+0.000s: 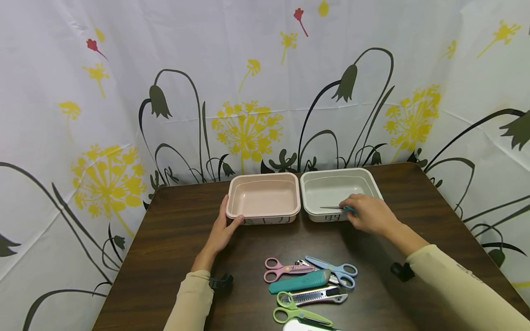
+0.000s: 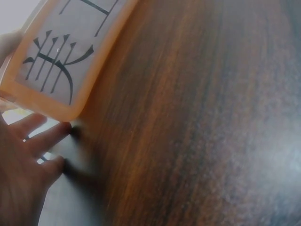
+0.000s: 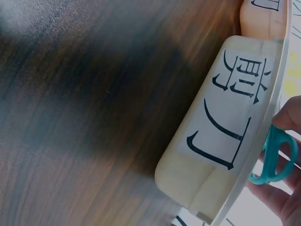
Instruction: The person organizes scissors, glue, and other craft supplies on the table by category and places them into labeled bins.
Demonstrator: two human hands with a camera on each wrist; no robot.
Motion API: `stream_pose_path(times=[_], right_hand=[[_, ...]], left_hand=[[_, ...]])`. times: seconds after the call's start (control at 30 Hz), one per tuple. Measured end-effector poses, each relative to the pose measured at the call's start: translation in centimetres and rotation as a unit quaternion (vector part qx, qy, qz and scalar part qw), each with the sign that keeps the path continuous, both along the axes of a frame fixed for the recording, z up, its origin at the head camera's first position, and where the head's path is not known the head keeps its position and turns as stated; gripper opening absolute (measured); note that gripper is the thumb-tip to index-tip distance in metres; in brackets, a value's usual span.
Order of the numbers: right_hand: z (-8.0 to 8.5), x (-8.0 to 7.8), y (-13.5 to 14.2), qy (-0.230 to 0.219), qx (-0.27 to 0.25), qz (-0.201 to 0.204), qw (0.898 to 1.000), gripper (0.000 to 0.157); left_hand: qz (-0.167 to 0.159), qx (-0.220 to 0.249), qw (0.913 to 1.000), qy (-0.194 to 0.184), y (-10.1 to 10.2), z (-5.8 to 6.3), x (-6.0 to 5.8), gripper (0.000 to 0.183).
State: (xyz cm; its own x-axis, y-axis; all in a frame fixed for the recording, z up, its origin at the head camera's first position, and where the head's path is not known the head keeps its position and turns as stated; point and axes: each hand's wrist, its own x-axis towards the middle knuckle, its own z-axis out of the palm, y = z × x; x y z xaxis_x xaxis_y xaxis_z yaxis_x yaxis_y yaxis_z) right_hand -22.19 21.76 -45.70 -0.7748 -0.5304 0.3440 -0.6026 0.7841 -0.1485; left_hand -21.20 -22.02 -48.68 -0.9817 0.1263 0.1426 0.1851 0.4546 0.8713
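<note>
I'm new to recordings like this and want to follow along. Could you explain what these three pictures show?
There is no machine here: the left grip and right grip are a person's bare hands. The widest picture is taken from the head, looking forward and down; the other two are taken from the left and right wrists. On the table stand a pink bin and a white bin, side by side. Nearer the person lie pink scissors, blue scissors, green scissors, a teal cutter and a silver cutter; others are partly hidden or cut off. The left grip touches the pink bin's corner. The right grip holds teal scissors at the white bin's near edge.
</note>
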Motion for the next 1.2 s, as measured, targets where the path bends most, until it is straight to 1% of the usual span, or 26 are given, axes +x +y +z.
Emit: stream_pose_path(times=[0.2, 0.43, 0.6, 0.67, 0.83, 0.93, 1.07, 1.13, 1.2], right_hand=[[-0.1, -0.6, 0.1, -0.037, 0.007, 0.001, 0.999, 0.026], [0.0, -1.6, 0.3, -0.112, 0.028, 0.033, 0.993, 0.032], [-0.2, -2.2, 0.5, -0.157, 0.024, 0.015, 0.987, 0.037], [-0.3, -2.4, 0.5, -0.169, 0.021, 0.006, 0.985, 0.037], [-0.4, -2.6, 0.5, -0.184, 0.023, -0.005, 0.983, 0.034], [-0.4, -2.6, 0.3, -0.193, 0.033, -0.007, 0.981, 0.036], [-0.5, -2.4, 0.3, -0.209, 0.048, -0.008, 0.977, 0.052], [-0.7, -2.4, 0.3, -0.216, 0.053, -0.015, 0.975, 0.06], [-0.8, -2.4, 0.5, -0.218, 0.054, -0.019, 0.974, 0.064]], left_hand=[[-0.003, -0.001, 1.0, 0.008, -0.1, -0.2, -0.1, 0.082], [-0.001, -0.001, 0.9999, 0.013, 0.0, -0.1, 0.0, 0.081], [-0.002, -0.005, 1.0, 0.007, -0.1, -0.3, -0.2, 0.082], [-0.002, 0.002, 1.0, 0.006, -0.4, -1.1, -0.6, 0.083], [0.008, 0.006, 0.9999, 0.014, -1.1, -3.7, -1.9, 0.084], [0.014, 0.0, 0.9997, 0.02, -1.1, -4.3, -2.1, 0.084], [0.017, -0.001, 0.9996, 0.024, -1.1, -4.2, -2.0, 0.083], [0.015, -0.001, 0.9996, 0.023, -1.0, -4.0, -1.9, 0.083], [0.013, 0.006, 0.9997, 0.018, -0.8, -3.4, -1.7, 0.083]])
